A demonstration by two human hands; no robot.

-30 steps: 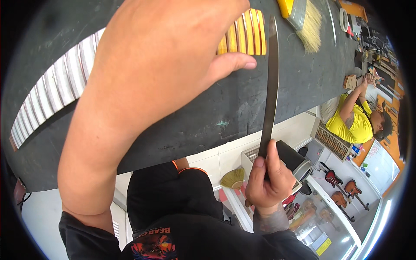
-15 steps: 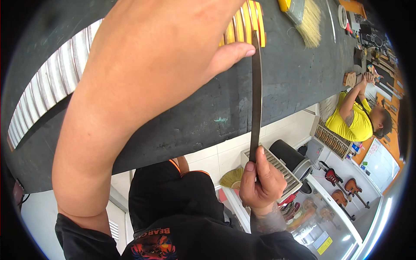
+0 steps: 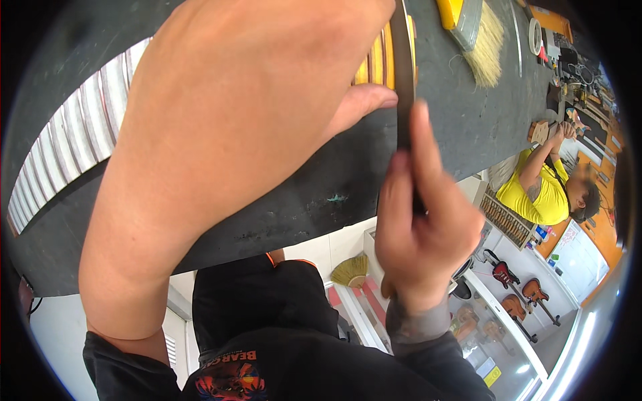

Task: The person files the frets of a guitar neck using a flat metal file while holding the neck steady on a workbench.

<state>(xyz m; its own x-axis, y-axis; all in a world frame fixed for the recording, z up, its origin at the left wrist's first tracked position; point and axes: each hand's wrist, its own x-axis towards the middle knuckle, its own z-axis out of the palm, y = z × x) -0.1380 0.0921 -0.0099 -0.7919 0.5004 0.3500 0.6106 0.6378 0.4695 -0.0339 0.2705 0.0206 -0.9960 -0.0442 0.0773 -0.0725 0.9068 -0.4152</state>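
Observation:
My left hand lies over a ribbed, striped strip, its thumb along the near edge; the other fingers are hidden. The strip's visible end is yellow with dark brown bands. My right hand is closed round the lower part of a long flat dark file, one finger stretched along it. The file stands across the strip's right end, its far tip beyond the top of the picture. Left of my forearm, a curved white-and-grey ribbed piece shows; whether both ribbed parts join is hidden under my arm.
A wide brush with a yellow handle lies on the dark bench, right of my hands. A roll of tape and tools sit farther right. A person in yellow works beyond. A straw broom stands below the bench edge.
My right hand has pushed the file away from me, up across the strip's end, and now sits close to the bench edge. My left hand keeps its hold; the view has shifted slightly.

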